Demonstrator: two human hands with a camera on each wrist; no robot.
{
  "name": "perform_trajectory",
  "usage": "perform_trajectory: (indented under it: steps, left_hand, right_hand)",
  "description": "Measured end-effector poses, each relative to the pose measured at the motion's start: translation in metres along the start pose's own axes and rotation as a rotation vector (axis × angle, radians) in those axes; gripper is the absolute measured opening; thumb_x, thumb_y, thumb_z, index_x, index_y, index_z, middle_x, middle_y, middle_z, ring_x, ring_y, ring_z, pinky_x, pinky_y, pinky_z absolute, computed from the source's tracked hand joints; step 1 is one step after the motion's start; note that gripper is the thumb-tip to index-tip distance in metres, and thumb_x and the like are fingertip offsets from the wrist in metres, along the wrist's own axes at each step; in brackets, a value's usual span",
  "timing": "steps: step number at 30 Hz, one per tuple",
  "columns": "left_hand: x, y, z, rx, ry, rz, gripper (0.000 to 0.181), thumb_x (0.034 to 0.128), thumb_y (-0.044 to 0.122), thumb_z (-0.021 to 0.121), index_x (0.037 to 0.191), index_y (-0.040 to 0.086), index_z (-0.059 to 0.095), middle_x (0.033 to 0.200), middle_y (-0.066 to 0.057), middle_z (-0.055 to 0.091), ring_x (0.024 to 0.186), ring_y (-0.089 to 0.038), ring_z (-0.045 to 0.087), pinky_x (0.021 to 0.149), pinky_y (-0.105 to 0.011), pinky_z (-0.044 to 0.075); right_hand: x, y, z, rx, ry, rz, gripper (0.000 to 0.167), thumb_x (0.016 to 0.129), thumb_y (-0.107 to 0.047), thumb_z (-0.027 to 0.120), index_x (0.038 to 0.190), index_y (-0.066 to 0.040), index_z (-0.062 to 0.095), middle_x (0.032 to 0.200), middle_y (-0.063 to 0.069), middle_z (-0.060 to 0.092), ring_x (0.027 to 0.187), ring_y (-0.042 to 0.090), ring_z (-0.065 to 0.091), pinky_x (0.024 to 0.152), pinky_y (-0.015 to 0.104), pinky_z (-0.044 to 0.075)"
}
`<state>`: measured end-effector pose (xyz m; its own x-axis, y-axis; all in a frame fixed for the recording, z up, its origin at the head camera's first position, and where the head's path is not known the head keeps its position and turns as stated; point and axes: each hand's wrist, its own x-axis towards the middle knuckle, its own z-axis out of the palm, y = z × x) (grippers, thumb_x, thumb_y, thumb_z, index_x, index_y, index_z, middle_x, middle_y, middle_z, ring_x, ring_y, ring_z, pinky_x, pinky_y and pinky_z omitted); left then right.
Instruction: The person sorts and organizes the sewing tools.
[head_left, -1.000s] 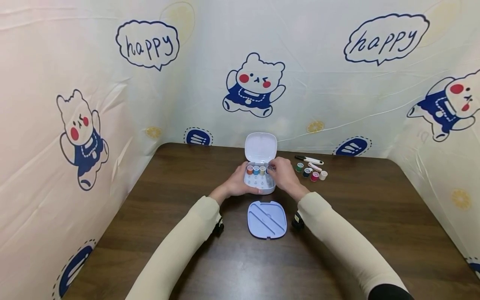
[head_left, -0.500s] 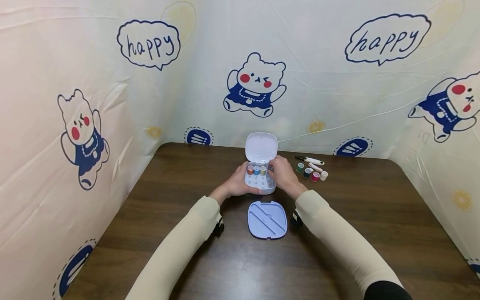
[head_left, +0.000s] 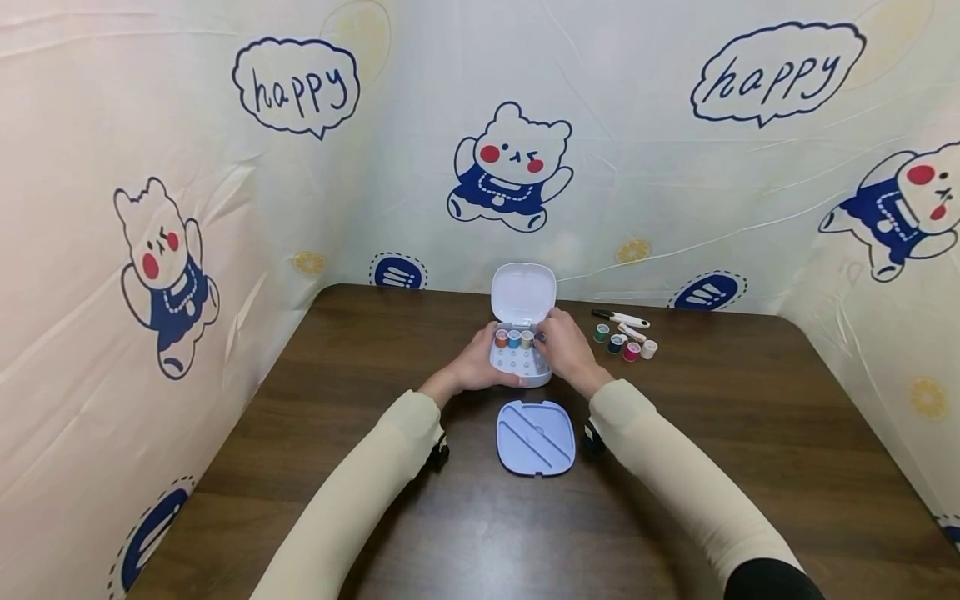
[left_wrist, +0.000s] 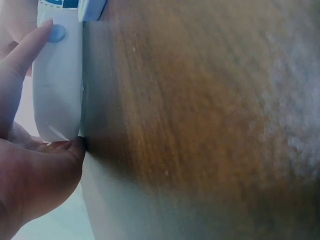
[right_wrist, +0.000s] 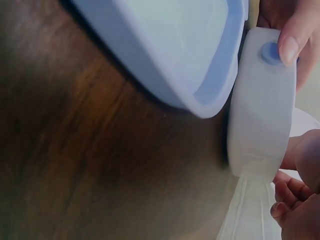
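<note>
Your left hand [head_left: 474,365] curls its grip round the case [head_left: 537,382] on the tabletop [head_left: 480,533], apparently steadying it, while your right hand [head_left: 570,346] narrowly pinches a dark spool [head_left: 540,337] at its far right.

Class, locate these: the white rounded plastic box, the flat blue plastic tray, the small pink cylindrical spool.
White rounded plastic box [left_wrist: 59,92]: left wrist view, on its outer wall.
Flat blue plastic tray [head_left: 536,438]: head view, on its upper face.
Small pink cylindrical spool [head_left: 632,354]: head view, on its pink side.
</note>
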<state>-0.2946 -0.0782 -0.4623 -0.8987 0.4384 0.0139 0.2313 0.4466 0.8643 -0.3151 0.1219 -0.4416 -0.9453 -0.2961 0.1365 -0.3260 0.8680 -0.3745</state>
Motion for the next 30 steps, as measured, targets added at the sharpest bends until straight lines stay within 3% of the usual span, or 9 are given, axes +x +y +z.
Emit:
perform_trajectory:
  steps: [7, 15, 22, 30]
  left_hand:
    - [0.000, 0.000, 0.002, 0.020, -0.002, -0.028, 0.105, 0.0740, 0.023, 0.093, 0.153, 0.003, 0.027, 0.145, -0.018, 0.042, 0.129, -0.032, 0.044, 0.111, -0.046, 0.036]
    - [0.001, -0.001, 0.001, 0.013, -0.003, -0.008, 0.103, 0.0730, 0.022, 0.094, 0.151, 0.002, 0.029, 0.143, -0.019, 0.044, 0.128, -0.032, 0.046, 0.110, -0.047, 0.037]
    - [-0.001, 0.001, -0.001, 0.029, -0.011, -0.072, 0.110, 0.0750, 0.030, 0.093, 0.156, 0.007, 0.022, 0.148, -0.019, 0.038, 0.130, -0.031, 0.043, 0.111, -0.049, 0.037]
    - [-0.002, 0.003, -0.001, 0.034, 0.005, -0.085, 0.114, 0.0726, 0.032, 0.094, 0.157, 0.007, 0.022, 0.148, -0.019, 0.038, 0.130, -0.032, 0.043, 0.113, -0.050, 0.034]
  right_hand:
    - [0.001, 0.004, 0.000, 0.021, -0.010, 0.023, 0.022, 0.094, -0.013, 0.075, 0.112, -0.001, 0.077, 0.115, 0.015, 0.062, 0.105, 0.028, 0.055, 0.094, 0.044, 0.050]
    - [-0.003, 0.005, -0.005, 0.084, -0.041, 0.051, 0.029, 0.096, -0.014, 0.073, 0.121, 0.000, 0.072, 0.115, 0.015, 0.062, 0.104, 0.028, 0.056, 0.093, 0.044, 0.052]
    - [-0.013, 0.008, -0.018, 0.121, -0.007, 0.014, 0.032, 0.095, -0.015, 0.073, 0.124, -0.001, 0.070, 0.110, 0.014, 0.062, 0.095, 0.028, 0.057, 0.084, 0.042, 0.052]
    - [-0.026, 0.021, -0.027, 0.108, 0.020, -0.003, 0.034, 0.094, -0.016, 0.073, 0.123, 0.001, 0.068, 0.115, 0.020, 0.063, 0.102, 0.033, 0.061, 0.091, 0.048, 0.052]
